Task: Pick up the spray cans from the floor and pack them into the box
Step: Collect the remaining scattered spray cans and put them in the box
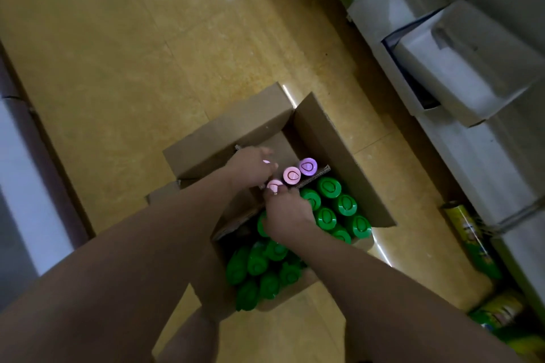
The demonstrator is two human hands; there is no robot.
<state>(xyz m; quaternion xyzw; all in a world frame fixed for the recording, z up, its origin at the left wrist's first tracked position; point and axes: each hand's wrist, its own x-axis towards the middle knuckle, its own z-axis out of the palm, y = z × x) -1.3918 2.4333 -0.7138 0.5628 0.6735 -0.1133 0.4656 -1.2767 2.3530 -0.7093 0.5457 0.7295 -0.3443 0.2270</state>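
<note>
The pink-capped spray can (275, 186) stands upright in the box (345, 156), its long axis pointing straight up at me, third in a short row with another pink cap (292, 175) and a purple cap (308, 166) along the cardboard divider (312, 178). It sits right between my two hands. My left hand (250, 166) lies just on the far side of it, fingers curled down around the can's top, though blur keeps me from telling how firmly they hold. My right hand (287, 215) comes in from the near side, fingertips bunched and pinching at the same cap. Both hands touch it; I judge the right one to be doing the guiding. I reckon the can is being seated, so the next push goes straight down along its axis. Beside it, green-capped cans (328, 187) fill the box's other side. More cans (469, 236) lie on the floor (118, 68) to my right, near the white shelving (472, 156).
</note>
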